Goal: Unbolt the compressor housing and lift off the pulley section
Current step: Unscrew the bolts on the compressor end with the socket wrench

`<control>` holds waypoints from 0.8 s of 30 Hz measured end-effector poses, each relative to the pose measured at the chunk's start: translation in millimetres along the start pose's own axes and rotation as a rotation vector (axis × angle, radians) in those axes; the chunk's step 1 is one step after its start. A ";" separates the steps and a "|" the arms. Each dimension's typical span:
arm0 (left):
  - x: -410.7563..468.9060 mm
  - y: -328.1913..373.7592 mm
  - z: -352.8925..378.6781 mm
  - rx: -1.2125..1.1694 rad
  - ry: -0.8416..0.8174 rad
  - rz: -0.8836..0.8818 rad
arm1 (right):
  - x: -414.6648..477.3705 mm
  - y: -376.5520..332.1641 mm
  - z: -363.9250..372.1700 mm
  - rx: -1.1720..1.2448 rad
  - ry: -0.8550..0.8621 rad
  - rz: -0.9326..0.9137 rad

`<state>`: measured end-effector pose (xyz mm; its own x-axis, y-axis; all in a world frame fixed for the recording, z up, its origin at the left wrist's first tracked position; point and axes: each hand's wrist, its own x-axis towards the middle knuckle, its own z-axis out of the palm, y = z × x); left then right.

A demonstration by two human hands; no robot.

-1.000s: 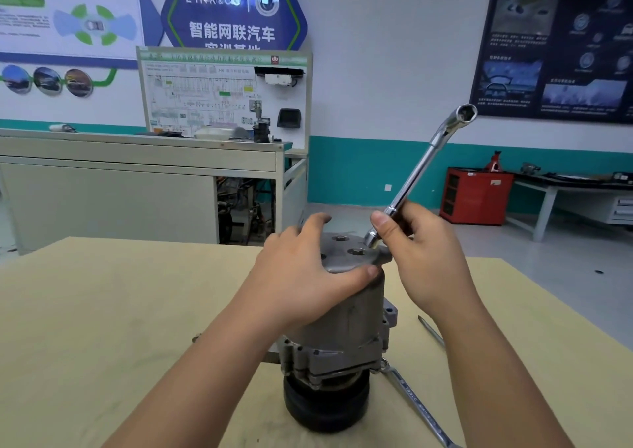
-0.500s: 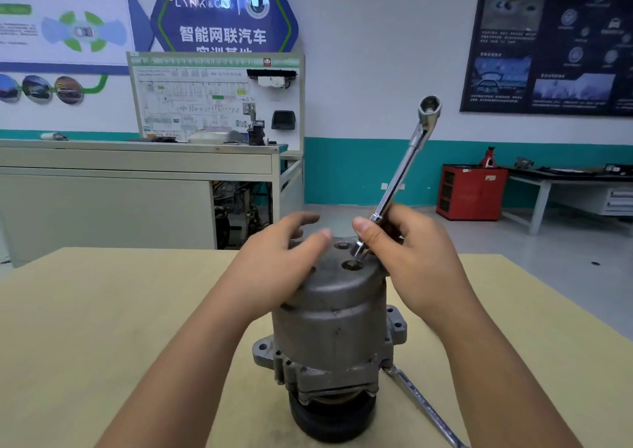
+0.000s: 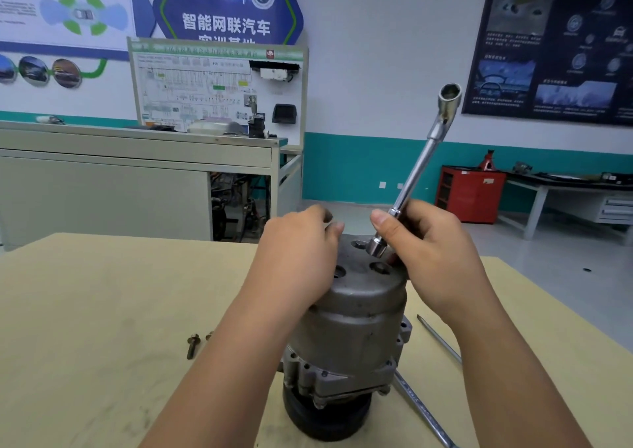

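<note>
The compressor [image 3: 352, 327] stood upright on the table [image 3: 85, 310], right in front of the person. Its black pulley [image 3: 325, 420] was at the bottom, under the grey metal body, and it touched the table. The flat top of the compressor faced up. Two round holes showed in the top, and one bolt head sat in the top, farther back.

The left hand [image 3: 298, 266] lay on the top left side of the compressor. Its fingers were bent over the far edge. It was not clear if they gripped the metal or only rested there.

The right hand [image 3: 435, 259] was at the top right side of the compressor. It held the wrench [image 3: 414, 177] low on its bar, with the thumb and fingers curled around it. The bottom end of the wrench sat on the top of the compressor, near the back and right. The bar leaned up and to the right, away from the compressor. The high end of the wrench was an open cup, and nothing was in it.

Two loose bolts [image 3: 192, 345] lay on the table to the left of the compressor, apart from it. A flat spanner [image 3: 424, 413] lay on the table at the right of the compressor, with one end near its base. A thin rod [image 3: 440, 339] lay to the right too, a bit farther out.
</note>
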<state>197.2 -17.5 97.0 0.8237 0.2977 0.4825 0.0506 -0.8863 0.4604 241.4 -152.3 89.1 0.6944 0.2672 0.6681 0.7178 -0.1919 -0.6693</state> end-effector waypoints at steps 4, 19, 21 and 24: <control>-3.4 1.3 -4.3 -0.058 -0.013 0.016 | -0.8 -0.4 0.5 -0.041 -0.003 -0.034; -4.2 -8.3 -6.1 -0.153 -0.006 0.009 | -3.3 -5.8 -0.1 -0.179 -0.014 -0.086; -3.7 -9.7 -5.6 -0.171 -0.001 0.011 | -3.4 -6.4 0.5 -0.171 -0.035 -0.080; -3.0 -10.8 -4.4 -0.194 0.009 0.011 | -3.3 -6.6 0.1 -0.207 -0.080 -0.084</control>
<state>191.7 -7.3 93.9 0.8187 0.2925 0.4941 -0.0684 -0.8047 0.5898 234.3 -151.9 91.3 0.6315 0.3628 0.6853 0.7737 -0.3534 -0.5258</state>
